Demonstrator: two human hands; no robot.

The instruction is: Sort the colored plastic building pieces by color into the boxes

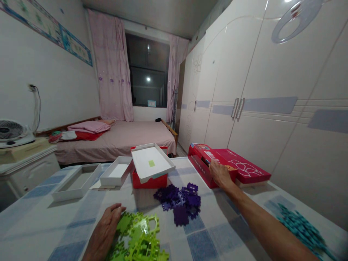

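Just beside the uncurled, empty left grip (106, 225), green pieces (140, 233); under the right grip (219, 173), hold unclear, red box (200, 171).

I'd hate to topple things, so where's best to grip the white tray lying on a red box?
Probably by the rim at its right corner, coming from the right: the white tray sits askew and that corner juts past the red box beneath, likely leaving room to reach under.
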